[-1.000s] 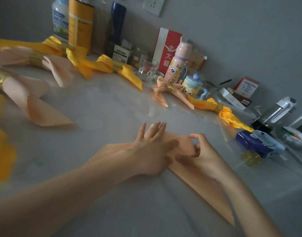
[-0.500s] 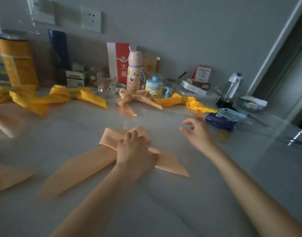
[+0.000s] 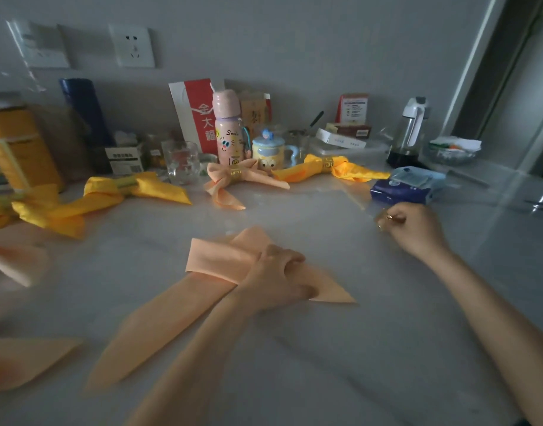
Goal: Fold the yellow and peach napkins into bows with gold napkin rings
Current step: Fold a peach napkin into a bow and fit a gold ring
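at the far left of the table [image 3: 325,379] lie blurry peach napkins [image 3: 21,361], too smeared to tell if they are bows. next to them sit two yellow bows [image 3: 132,189], and their rings are hard to see. further along at the back, a peach bow [image 3: 221,182] wears a gold ring [image 3: 235,173], and a yellow bow [image 3: 350,170] wears one too. so several bows look done.

in the middle lies the peach napkin [image 3: 215,259] being worked on now. it is folded with two long tails, but it has no ring yet. the left hand [image 3: 273,278] curls its fingers on the napkin's middle and squeezes it together.

over to the right, the right hand [image 3: 414,232] pinches a small gold ring [image 3: 388,217] near a blue tissue pack [image 3: 402,189]. i think that ring has to slide onto the squeezed middle next.
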`<control>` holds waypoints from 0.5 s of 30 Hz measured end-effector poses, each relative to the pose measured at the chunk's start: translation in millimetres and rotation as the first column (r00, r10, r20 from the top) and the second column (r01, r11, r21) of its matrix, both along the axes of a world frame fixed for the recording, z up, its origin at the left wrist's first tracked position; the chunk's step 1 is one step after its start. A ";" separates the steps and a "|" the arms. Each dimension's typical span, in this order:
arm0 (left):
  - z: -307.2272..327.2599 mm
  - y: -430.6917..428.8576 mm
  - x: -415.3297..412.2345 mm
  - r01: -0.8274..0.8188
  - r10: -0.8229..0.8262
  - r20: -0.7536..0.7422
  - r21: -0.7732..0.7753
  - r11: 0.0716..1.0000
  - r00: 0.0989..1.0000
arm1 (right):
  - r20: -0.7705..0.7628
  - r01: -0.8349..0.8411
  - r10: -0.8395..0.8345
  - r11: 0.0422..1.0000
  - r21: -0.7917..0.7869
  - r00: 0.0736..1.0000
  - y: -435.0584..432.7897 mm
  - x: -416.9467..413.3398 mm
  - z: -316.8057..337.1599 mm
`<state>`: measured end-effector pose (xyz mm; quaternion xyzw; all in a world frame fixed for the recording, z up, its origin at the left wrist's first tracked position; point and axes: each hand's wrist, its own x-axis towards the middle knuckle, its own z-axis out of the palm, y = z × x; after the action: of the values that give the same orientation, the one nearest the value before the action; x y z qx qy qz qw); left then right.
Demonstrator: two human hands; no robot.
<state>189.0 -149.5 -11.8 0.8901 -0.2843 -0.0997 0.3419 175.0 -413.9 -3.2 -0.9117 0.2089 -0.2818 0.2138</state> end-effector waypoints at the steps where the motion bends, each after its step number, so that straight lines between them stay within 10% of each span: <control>1: 0.1 0.6 0.0 0.017 -0.017 -0.001 0.037 0.999 1.000 | 0.044 -0.102 0.097 0.986 0.135 0.994 10.3 -2.8 3.0; 7: -2.3 6.2 4.8 0.094 -0.092 -0.033 0.061 0.994 0.995 | 0.076 -0.418 0.443 0.755 0.505 0.893 68.7 -21.8 19.7; 15: -14.8 -3.3 -2.9 -0.086 0.120 0.180 -0.186 0.979 0.976 | -0.022 -0.468 0.590 0.663 0.585 0.807 87.1 -40.2 31.9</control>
<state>186.1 -152.8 -26.7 0.8752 -0.2767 0.0297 0.3957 134.8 -326.8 28.8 -0.8546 0.0270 -0.0364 0.5173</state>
